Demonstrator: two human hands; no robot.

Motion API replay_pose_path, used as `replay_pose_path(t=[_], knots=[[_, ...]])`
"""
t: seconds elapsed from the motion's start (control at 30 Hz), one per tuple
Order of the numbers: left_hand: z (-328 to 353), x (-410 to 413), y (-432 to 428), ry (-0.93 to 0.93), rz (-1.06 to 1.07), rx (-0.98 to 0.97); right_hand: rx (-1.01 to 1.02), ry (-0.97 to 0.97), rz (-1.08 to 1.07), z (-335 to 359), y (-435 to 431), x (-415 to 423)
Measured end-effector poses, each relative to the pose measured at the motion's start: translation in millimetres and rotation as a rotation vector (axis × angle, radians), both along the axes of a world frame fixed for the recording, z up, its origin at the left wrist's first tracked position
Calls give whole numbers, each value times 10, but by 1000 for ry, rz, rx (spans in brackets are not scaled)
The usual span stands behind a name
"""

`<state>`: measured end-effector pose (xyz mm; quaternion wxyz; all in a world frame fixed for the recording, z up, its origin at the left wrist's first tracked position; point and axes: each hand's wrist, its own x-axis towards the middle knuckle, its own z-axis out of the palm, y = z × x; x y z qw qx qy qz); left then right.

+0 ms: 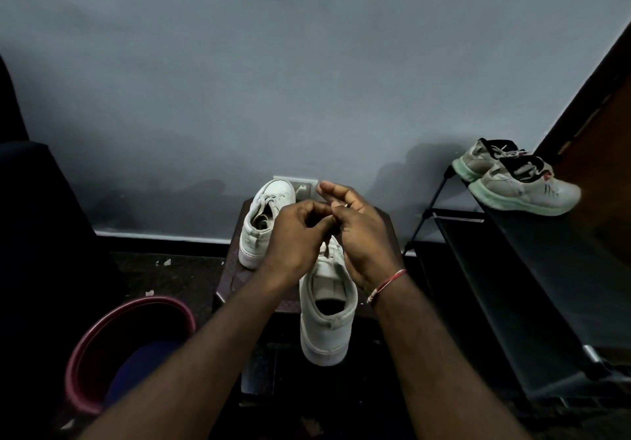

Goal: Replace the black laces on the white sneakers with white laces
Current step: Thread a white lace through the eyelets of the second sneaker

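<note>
Bucket [143, 299] with a maroon rim stands on the dark floor at lower left; beside it a small dark stool [235, 275] sits against the grey wall; on the stool's far left corner stands one white sneaker [259, 234], toe to the wall, pale lacing showing across its front; the person's left hand [293, 238] and right hand [358, 234] meet above the second white sneaker [327, 323], fingers curled and fingertips pinched together on a white lace [325, 245] that rises from its eyelets; this shoe lies heel toward the person, jutting past the stool's near edge; a red-and-white thread band [386, 284] circles the right wrist; at right, a black rack [512, 269] carries a worn grey pair with green soles [519, 183].
</note>
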<state>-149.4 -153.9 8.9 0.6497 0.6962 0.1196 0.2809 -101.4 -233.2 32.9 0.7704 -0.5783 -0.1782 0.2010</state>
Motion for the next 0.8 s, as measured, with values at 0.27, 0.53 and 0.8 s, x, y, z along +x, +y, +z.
replay_pose_path(t=[0.27, 0.53, 0.8], knots=[[-74, 8, 160, 230, 65, -149, -690, -394, -75, -291, -259, 142], [-196, 95, 227, 557, -38, 575, -1132, -464, -9, -625, -396, 160], [-381, 166, -59, 597, 8, 554, -500, -106, -223, -865, -552, 74]])
